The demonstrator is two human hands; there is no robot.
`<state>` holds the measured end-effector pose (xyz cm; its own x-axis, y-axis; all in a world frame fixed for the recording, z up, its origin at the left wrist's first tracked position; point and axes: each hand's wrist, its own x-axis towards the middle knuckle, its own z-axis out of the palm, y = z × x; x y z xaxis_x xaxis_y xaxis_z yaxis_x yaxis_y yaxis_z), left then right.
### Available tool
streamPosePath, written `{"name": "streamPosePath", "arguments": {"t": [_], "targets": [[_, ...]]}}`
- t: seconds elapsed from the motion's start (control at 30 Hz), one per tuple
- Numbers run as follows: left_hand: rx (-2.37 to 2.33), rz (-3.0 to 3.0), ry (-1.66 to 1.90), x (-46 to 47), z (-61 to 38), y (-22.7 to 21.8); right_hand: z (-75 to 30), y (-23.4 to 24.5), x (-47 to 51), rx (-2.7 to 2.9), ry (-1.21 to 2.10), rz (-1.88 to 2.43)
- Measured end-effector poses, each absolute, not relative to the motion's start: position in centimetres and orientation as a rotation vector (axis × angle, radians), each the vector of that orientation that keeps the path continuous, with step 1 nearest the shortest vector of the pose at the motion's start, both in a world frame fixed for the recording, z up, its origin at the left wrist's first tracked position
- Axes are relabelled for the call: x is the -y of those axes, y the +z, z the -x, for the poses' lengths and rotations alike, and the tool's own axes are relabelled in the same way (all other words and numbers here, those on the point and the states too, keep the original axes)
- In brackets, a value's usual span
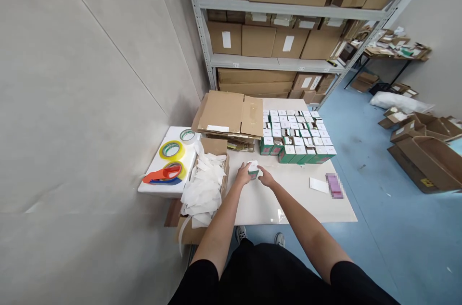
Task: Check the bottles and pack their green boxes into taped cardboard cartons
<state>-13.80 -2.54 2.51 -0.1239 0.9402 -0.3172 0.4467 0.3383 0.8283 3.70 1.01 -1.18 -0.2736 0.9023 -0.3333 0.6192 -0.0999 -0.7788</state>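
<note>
Over the table's near middle, a small white and green carton (253,167) is between my two hands. My left hand (243,174) has its fingers wrapped round the carton's left side. My right hand (266,177) is closed at the carton's right edge, its fingertips against a white part there. Behind them, rows of similar cartons (301,157) stand packed close together, some with their top flaps up. A white slip (319,185) lies to the right, beside a blurred purple item (335,186).
Flattened cardboard boxes (224,110) are stacked at the table's back left. A box of white paper strips (205,184) stands left of the table (299,204). Tape rolls (172,150) and an orange tape dispenser (162,173) lie on a white foam block. Shelving (288,63) rises behind.
</note>
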Motion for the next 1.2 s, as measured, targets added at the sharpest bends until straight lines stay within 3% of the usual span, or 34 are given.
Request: {"name": "streamPosePath", "arguments": {"t": [0.2, 0.33, 0.47, 0.83, 1.07, 1.2], "targets": [[-1.685, -1.256, 1.199, 4.1, 14.5, 6.0, -3.7, 2.9, 0.8, 1.536, 1.040, 1.489], [-1.669, -1.146, 1.526, 6.7, 16.0, 9.4, -2.5, 6.1, 3.5, 1.571, 0.860, 1.393], [-1.731, -1.041, 1.755, 9.9, 18.9, 12.4, 2.1, 8.4, 5.1, 1.727, 0.888, 1.205], [-2.170, -0.649, 2.058, 21.1, 28.6, 15.7, 26.1, 12.1, 7.0, 2.383, 0.972, 0.407], [-2.312, -0.371, 2.144, 28.4, 31.3, 15.9, 33.3, 10.8, 8.8, 2.881, 0.696, 0.617], [-2.410, -0.329, 2.124, 29.5, 31.5, 16.0, 32.4, 11.2, 9.3, 2.836, 0.542, 0.571]]}}
